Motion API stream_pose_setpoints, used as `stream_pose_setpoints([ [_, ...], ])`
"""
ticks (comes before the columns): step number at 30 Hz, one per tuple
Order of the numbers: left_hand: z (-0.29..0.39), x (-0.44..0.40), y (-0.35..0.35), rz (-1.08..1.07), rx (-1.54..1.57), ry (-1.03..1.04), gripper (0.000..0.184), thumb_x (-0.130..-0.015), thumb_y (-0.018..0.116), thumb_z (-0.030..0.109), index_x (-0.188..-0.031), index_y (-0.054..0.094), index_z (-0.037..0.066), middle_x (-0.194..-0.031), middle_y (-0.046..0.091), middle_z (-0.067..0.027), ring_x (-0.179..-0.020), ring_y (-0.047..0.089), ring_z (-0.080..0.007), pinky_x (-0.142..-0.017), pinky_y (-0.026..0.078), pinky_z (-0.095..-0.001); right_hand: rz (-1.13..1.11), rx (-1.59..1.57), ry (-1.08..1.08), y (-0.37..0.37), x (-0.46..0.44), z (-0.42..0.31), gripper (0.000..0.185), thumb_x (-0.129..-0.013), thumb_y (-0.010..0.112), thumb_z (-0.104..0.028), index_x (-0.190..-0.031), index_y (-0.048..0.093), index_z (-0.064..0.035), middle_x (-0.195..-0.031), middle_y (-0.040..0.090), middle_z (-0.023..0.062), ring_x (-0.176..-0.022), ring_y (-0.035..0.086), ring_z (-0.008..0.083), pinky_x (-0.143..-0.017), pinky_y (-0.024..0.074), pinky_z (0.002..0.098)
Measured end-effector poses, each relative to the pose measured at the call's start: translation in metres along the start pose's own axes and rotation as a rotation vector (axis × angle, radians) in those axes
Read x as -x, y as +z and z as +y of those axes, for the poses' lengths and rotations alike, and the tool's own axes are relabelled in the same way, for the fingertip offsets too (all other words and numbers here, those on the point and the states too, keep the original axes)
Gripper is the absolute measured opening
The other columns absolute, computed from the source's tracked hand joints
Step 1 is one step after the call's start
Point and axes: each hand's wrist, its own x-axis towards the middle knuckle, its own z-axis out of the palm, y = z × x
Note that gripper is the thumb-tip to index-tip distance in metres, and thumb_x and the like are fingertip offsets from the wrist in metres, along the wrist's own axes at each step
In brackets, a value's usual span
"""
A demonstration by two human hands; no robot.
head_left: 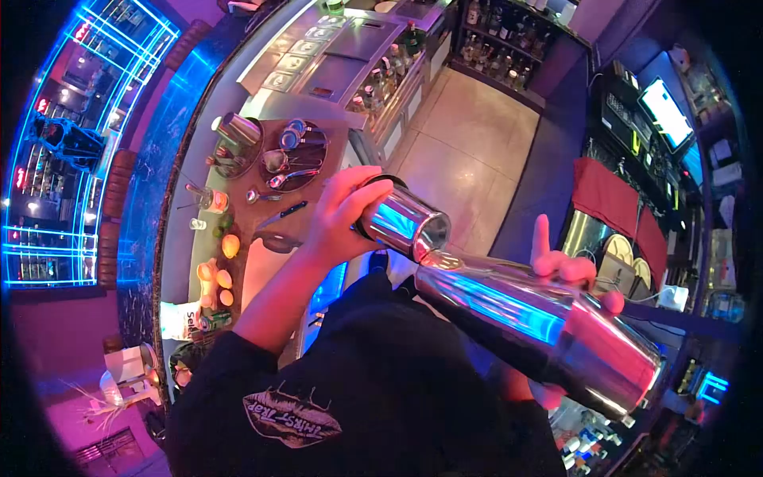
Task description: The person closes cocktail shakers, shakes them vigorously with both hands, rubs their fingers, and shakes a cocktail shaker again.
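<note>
My left hand [343,215] is wrapped around a small metal shaker tin [397,222] with a dark rim near my fingers. The tin slants down to the right. My right hand [566,274] grips a long, shiny metal cocktail shaker [509,310] from beneath and around its far side, one finger lifted off. The shaker lies tilted across my front, its narrower end at upper left, its wider end at lower right. Its narrow end meets or nearly meets the small tin's lower end; contact is unclear. Whether either holds liquid is hidden.
Left of me, the bar counter holds a round tray [298,179] of bar tools, a knife [282,215], an orange lemon-like fruit [230,246] and several other fruits. Bottles [377,83] stand in a rail ahead. A lit screen [666,113] is at right.
</note>
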Motion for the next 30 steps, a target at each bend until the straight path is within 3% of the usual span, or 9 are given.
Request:
stream_pose_setpoints([
  [6, 0.009, 0.003, 0.006, -0.008, 0.06, -0.079, 0.086, -0.054, 0.101, 0.024, -0.131, 0.065, 0.009, -0.134, 0.064, -0.0168, -0.119, 0.064, -0.0368, -0.101, 0.053, -0.0455, -0.021, 0.073, -0.007, -0.018, 0.007, -0.001, 0.131, -0.047, 0.106, -0.046, -0.158, 0.038, -0.0324, -0.136, 0.057, 0.0198, -0.118, 0.063, 0.0476, -0.12, 0.0056, 0.079],
  [10, -0.001, 0.009, 0.007, -0.086, 0.034, -0.096, 0.091, -0.054, 0.102, 0.023, -0.134, 0.062, 0.008, -0.134, 0.064, -0.0153, -0.121, 0.064, -0.0326, -0.102, 0.053, -0.044, 0.123, 0.247, 0.058, -0.002, 0.003, -0.002, 0.098, -0.071, 0.087, -0.056, -0.155, 0.045, -0.0281, -0.126, 0.06, 0.0215, -0.117, 0.063, 0.0458, -0.121, 0.0141, 0.0767],
  [14, -0.036, 0.05, 0.006, 0.023, 0.453, -0.641, 0.094, -0.061, 0.102, 0.023, -0.139, 0.054, 0.006, -0.129, 0.064, -0.0089, -0.113, 0.064, -0.0191, -0.098, 0.055, -0.0393, 0.168, 0.419, 0.079, -0.03, 0.016, 0.013, 0.1, -0.075, 0.088, -0.057, -0.158, 0.043, -0.025, -0.126, 0.06, 0.0264, -0.116, 0.062, 0.0454, -0.122, 0.0182, 0.0731],
  [15, -0.044, 0.055, 0.0, 0.05, 0.635, -0.77, 0.094, -0.063, 0.101, 0.023, -0.141, 0.052, 0.006, -0.128, 0.064, -0.0093, -0.11, 0.065, -0.019, -0.096, 0.057, -0.0403, 0.166, 0.295, 0.101, -0.037, 0.022, 0.022, 0.1, -0.076, 0.088, -0.057, -0.159, 0.042, -0.0242, -0.126, 0.06, 0.0277, -0.116, 0.062, 0.0453, -0.122, 0.0193, 0.0723],
  [17, -0.051, 0.066, 0.005, 0.095, 0.726, -0.781, 0.096, -0.066, 0.1, 0.027, -0.145, 0.05, 0.006, -0.127, 0.064, -0.01, -0.111, 0.067, -0.021, -0.096, 0.058, -0.0419, 0.199, -0.485, 0.211, -0.043, 0.034, 0.035, 0.106, -0.069, 0.093, -0.06, -0.154, 0.046, -0.0178, -0.127, 0.06, 0.0193, -0.114, 0.063, 0.0381, -0.124, 0.0129, 0.0725],
  [20, -0.022, 0.047, -0.007, 0.042, 1.184, -0.874, 0.122, -0.065, 0.098, 0.052, -0.159, 0.032, 0.013, -0.146, 0.054, -0.0167, -0.128, 0.061, -0.0399, -0.105, 0.056, -0.0544, 0.404, -1.041, 0.29, -0.029, 0.034, 0.027, 0.081, -0.077, 0.088, -0.053, -0.142, 0.054, -0.018, -0.108, 0.058, 0.0056, -0.096, 0.064, 0.0228, -0.125, 0.014, 0.0708],
  [22, -0.01, 0.042, -0.003, 0.027, 1.183, -0.838, 0.122, -0.064, 0.098, 0.054, -0.159, 0.032, 0.013, -0.145, 0.054, -0.0163, -0.127, 0.062, -0.0392, -0.104, 0.056, -0.0543, 0.522, -1.176, 0.294, -0.023, 0.031, 0.017, 0.051, -0.091, 0.077, -0.037, -0.134, 0.058, -0.0174, -0.103, 0.059, 0.0059, -0.09, 0.065, 0.0206, -0.121, 0.0253, 0.0628],
  [25, -0.007, 0.044, 0.007, 0.002, 1.173, -0.769, 0.123, -0.063, 0.098, 0.056, -0.157, 0.034, 0.012, -0.142, 0.055, -0.0158, -0.127, 0.062, -0.0388, -0.103, 0.056, -0.0545, 0.58, -1.174, 0.303, -0.02, 0.031, 0.012, 0.034, -0.1, 0.066, -0.029, -0.131, 0.06, -0.0181, -0.1, 0.061, 0.005, -0.085, 0.066, 0.019, -0.109, 0.0353, 0.0535],
  [30, -0.009, 0.055, 0.01, -0.031, 1.136, -0.745, 0.122, -0.061, 0.098, 0.056, -0.155, 0.035, 0.01, -0.14, 0.055, -0.0163, -0.126, 0.062, -0.0406, -0.101, 0.057, -0.0543, 0.566, -1.135, 0.348, -0.017, 0.033, 0.01, 0.028, -0.104, 0.06, -0.03, -0.131, 0.062, -0.0207, -0.097, 0.065, 0.0041, -0.078, 0.066, 0.017, -0.087, 0.0369, 0.0383],
])
